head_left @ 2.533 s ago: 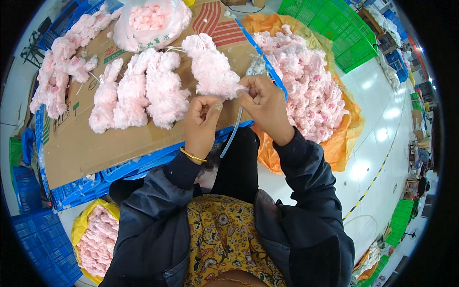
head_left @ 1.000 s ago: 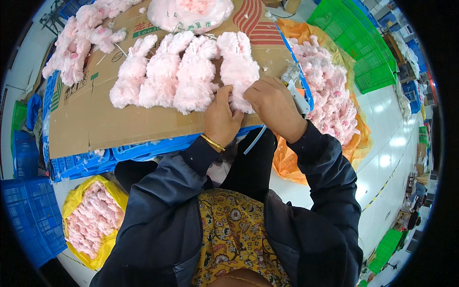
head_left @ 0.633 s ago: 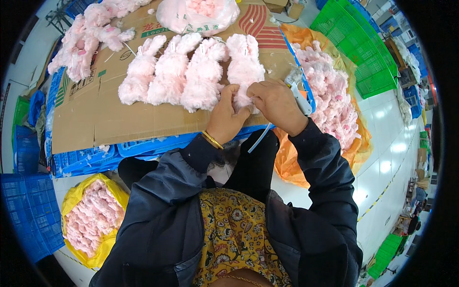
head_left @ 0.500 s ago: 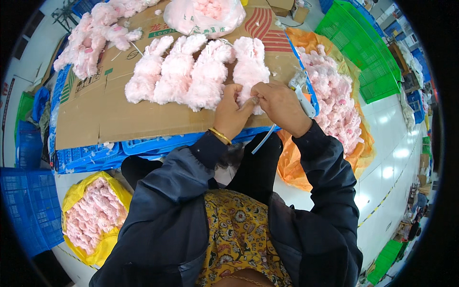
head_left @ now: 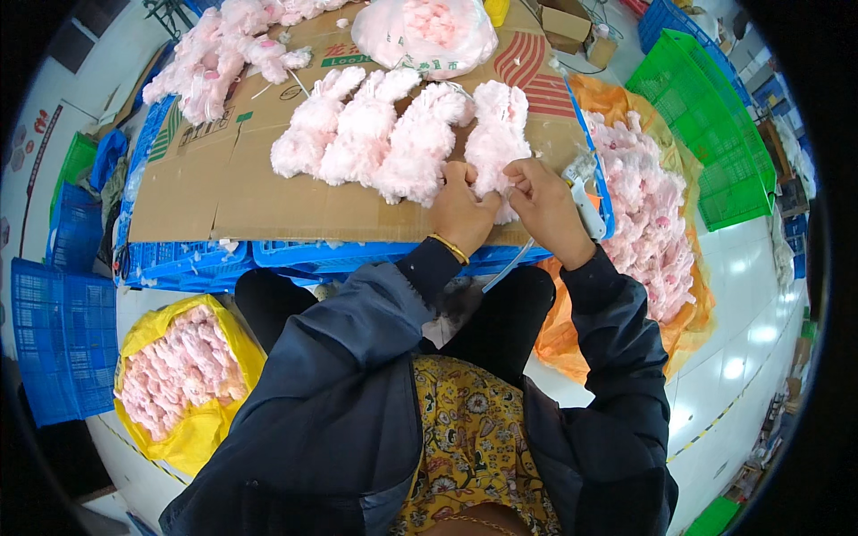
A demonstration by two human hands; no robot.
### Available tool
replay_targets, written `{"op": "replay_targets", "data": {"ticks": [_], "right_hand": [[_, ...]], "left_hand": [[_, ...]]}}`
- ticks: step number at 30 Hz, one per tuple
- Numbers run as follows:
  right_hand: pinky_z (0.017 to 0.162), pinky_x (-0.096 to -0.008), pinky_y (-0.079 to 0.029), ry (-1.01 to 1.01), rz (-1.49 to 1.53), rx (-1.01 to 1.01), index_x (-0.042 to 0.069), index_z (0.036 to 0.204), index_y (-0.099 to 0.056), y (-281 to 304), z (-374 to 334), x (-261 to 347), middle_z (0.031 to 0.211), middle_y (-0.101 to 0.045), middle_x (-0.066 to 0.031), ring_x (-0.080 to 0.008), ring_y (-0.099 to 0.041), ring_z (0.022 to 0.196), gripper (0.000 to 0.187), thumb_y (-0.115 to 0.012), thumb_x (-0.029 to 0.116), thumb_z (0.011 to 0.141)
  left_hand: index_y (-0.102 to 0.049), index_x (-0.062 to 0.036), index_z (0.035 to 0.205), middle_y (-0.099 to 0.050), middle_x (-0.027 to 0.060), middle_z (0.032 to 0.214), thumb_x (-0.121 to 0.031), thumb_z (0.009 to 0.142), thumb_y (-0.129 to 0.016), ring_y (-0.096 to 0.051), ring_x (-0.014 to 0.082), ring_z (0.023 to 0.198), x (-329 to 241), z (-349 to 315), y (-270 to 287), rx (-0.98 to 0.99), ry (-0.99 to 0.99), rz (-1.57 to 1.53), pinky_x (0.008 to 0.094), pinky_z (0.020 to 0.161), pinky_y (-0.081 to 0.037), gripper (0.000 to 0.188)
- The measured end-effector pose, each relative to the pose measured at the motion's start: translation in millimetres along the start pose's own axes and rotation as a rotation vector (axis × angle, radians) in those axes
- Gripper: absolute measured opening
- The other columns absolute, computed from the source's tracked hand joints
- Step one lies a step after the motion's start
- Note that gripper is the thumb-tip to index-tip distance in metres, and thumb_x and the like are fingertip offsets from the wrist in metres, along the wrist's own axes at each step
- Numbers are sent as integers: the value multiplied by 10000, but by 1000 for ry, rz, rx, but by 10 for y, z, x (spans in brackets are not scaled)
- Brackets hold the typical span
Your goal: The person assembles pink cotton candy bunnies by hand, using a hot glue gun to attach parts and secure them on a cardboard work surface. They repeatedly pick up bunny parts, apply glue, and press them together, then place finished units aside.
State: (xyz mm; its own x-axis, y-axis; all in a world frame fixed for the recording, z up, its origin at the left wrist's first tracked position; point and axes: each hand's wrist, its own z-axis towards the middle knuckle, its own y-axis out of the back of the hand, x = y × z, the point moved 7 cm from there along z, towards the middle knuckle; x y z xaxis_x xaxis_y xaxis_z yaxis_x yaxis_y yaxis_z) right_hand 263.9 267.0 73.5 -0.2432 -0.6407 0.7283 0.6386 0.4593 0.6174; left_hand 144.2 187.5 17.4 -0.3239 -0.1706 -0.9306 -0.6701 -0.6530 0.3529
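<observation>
A fluffy pink plush piece (head_left: 498,134), shaped like a long-eared animal, lies upright on the cardboard in front of me. My left hand (head_left: 465,210) is closed at its lower left end, fingers bent and thumb toward the plush. Pinched fingers of my right hand (head_left: 547,210) are at its lower right edge. Whatever finer part sits between the fingertips is too small to make out. Three similar plush pieces, the nearest being this plush (head_left: 418,147), lie in a row just left. Right of my right hand lies a white glue gun (head_left: 586,207).
Flattened cardboard (head_left: 206,192) covers blue crates (head_left: 304,254). A clear bag (head_left: 375,36) of pink pieces and a plush heap (head_left: 210,62) lie at the back. An orange sack (head_left: 693,304) and yellow sack (head_left: 210,447) hold more. Green crates (head_left: 706,134) stand right, blue crates (head_left: 67,348) left.
My hands have drawn slightly apart at the plush's lower end, the right one moving outward. The whole view has shifted, so the table appears further right. The plush pieces keep their row.
</observation>
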Motion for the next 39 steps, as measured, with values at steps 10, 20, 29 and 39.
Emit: {"op": "replay_targets", "data": {"ticks": [10,20,29,39], "right_hand": [[825,-445,-506,-33,-168,-77,44,1114,-615,-197,-138,69,1067,-620,-200,-382,-624,976,277,-640,124,850],[777,-364,-505,-118,-112,-138,39,1114,-644,-194,-192,-28,1007,-653,-150,-280,-624,877,263,-667,153,879],[793,-289,-516,-394,56,-118,4,1181,-616,-232,-195,-270,1057,-664,-85,-158,-633,894,351,-709,190,899],[776,-262,-509,-440,-9,-110,-5,1240,-578,-246,-185,-63,1075,-642,-61,-117,-607,864,424,-738,157,882]], "left_hand": [[-434,-73,1021,-569,163,870,-165,795,-685,-597,378,751,20,-4,163,-31,-174,104,460,688,-473,350],[-416,-111,1059,-634,234,807,-191,807,-650,-623,472,748,-3,-28,119,24,-258,56,561,672,-471,353],[-443,-102,1100,-637,214,851,-225,889,-633,-637,456,791,53,-53,184,132,-237,-109,541,696,-474,309],[-463,-87,1138,-648,216,909,-200,919,-585,-643,441,838,122,-22,177,251,-249,-234,532,730,-490,275]]}}
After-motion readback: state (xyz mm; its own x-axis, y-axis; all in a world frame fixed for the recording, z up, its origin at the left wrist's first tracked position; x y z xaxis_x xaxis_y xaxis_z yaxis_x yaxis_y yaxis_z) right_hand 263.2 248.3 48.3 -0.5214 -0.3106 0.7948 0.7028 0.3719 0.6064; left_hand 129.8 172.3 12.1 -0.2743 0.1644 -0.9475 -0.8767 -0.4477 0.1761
